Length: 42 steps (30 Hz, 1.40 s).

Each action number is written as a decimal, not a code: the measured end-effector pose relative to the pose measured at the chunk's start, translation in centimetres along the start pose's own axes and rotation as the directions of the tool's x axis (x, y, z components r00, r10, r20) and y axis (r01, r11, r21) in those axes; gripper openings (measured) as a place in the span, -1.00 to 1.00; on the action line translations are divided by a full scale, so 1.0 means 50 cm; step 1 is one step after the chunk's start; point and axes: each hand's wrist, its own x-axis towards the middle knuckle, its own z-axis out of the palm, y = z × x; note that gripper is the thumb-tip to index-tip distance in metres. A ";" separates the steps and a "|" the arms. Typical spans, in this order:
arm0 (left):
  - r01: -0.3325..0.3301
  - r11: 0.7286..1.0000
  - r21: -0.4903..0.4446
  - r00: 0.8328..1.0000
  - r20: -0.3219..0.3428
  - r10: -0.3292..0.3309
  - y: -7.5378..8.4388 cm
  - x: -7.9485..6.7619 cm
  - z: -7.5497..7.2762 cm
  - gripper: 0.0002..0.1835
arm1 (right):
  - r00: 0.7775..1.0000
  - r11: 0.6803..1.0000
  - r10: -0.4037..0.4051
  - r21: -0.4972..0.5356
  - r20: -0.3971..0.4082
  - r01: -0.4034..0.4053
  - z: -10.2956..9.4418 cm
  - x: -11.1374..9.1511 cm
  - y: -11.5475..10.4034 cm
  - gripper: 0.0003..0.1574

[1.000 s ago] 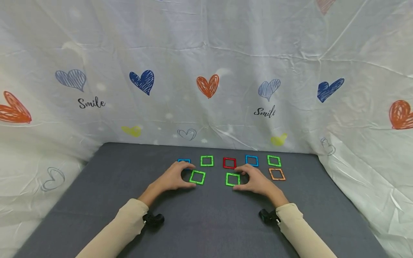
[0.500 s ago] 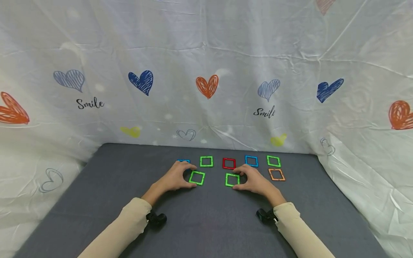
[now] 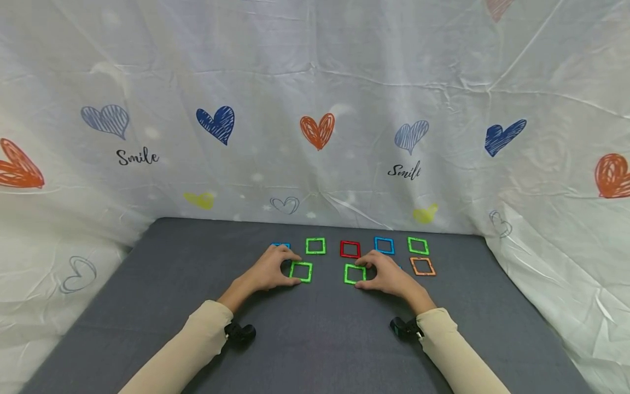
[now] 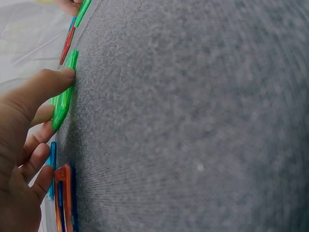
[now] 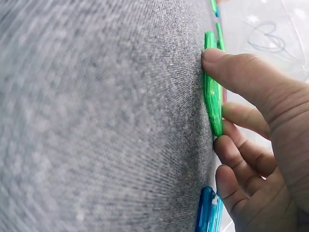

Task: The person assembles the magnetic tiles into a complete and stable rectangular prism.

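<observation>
My left hand (image 3: pixel 269 270) pinches a green square magnetic tile frame (image 3: pixel 310 272) between thumb and fingers at its left side. In the left wrist view the thumb lies on the near edge of this green tile (image 4: pixel 63 104), low over the cloth. My right hand (image 3: pixel 387 273) pinches a second green square tile (image 3: pixel 345 274) by its right side, thumb at the near edge and fingers at the far one. The right wrist view shows that green tile (image 5: pixel 213 94) edge-on, close to the cloth. A gap separates the two green tiles.
Behind lies a row of square tiles: blue (image 3: pixel 281 244), green (image 3: pixel 315 253), red (image 3: pixel 350 242), blue (image 3: pixel 384 238) and green (image 3: pixel 418 239). An orange tile (image 3: pixel 423 274) lies right of my right hand. Beside my left hand are orange (image 4: pixel 65 193) and blue (image 4: pixel 52 154) tiles.
The left green tile has turned slightly and now sits squarer, with my left hand a little further right on it. The right hand and its tile have hardly moved.
</observation>
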 end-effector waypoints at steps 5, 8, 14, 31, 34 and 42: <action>-0.014 1.000 -0.026 1.000 -0.019 0.014 -0.001 0.002 0.000 -0.47 | 1.000 1.000 0.009 0.003 0.006 -0.009 0.001 0.001 0.002 -0.40; -0.024 0.999 -0.036 0.999 -0.027 0.024 -0.001 0.004 0.000 -0.48 | 1.000 1.000 0.008 0.009 0.004 -0.008 0.001 0.001 0.003 -0.40; -0.017 0.999 -0.036 1.000 -0.017 0.017 -0.002 -0.003 -0.004 -0.47 | 1.000 1.000 -0.011 0.026 -0.008 0.011 -0.002 -0.002 0.003 -0.41; -0.054 0.998 -0.036 0.998 -0.043 0.052 0.000 -0.017 -0.015 -0.47 | 0.999 0.997 -0.031 0.065 -0.035 0.033 -0.010 -0.005 0.003 -0.43; -0.066 0.997 -0.035 0.996 -0.054 0.064 0.001 -0.015 -0.012 -0.48 | 0.999 0.998 -0.038 0.053 -0.039 0.040 -0.009 -0.001 -0.001 -0.43; -0.058 0.997 -0.042 0.997 -0.050 0.056 0.009 -0.009 -0.007 -0.47 | 0.997 0.996 -0.063 0.058 -0.039 0.065 -0.001 0.009 -0.008 -0.43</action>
